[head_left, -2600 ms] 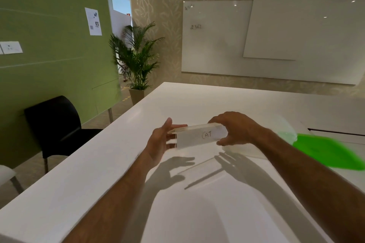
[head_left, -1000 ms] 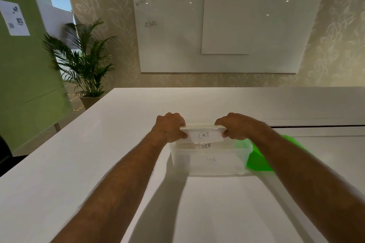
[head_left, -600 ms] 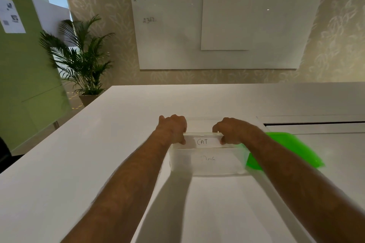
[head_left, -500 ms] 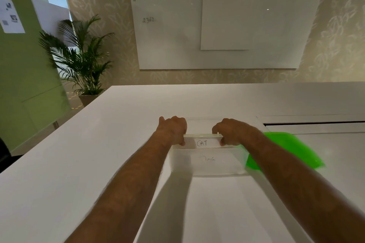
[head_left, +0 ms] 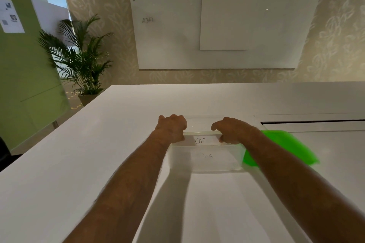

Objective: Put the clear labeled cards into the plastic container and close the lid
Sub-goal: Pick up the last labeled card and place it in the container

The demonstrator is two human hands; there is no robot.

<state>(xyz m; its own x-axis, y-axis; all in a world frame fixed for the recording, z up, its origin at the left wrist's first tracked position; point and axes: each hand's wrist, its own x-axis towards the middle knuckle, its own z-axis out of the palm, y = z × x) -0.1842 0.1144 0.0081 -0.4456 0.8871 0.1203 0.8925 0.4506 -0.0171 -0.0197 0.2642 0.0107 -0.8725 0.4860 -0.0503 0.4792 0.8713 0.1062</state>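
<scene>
A clear plastic container (head_left: 205, 161) stands on the white table (head_left: 98, 144) in front of me. A clear card with a white label reading CAT (head_left: 201, 140) stands upright in it, its top edge level with the rim. My left hand (head_left: 171, 128) grips the card's left end and my right hand (head_left: 229, 130) grips its right end, fingers curled over the top. Another card with faint writing (head_left: 205, 156) shows through the container's near wall. The green lid (head_left: 284, 148) lies on the table just right of the container, partly behind my right forearm.
A dark slot (head_left: 312, 122) runs across the table at the right, beyond the lid. A potted palm (head_left: 79, 59) stands off the table's far left corner. Whiteboards (head_left: 217, 29) hang on the back wall.
Both hands carried the CAT card from the left over the container and lowered it inside. In the last half second it sank only slightly.
</scene>
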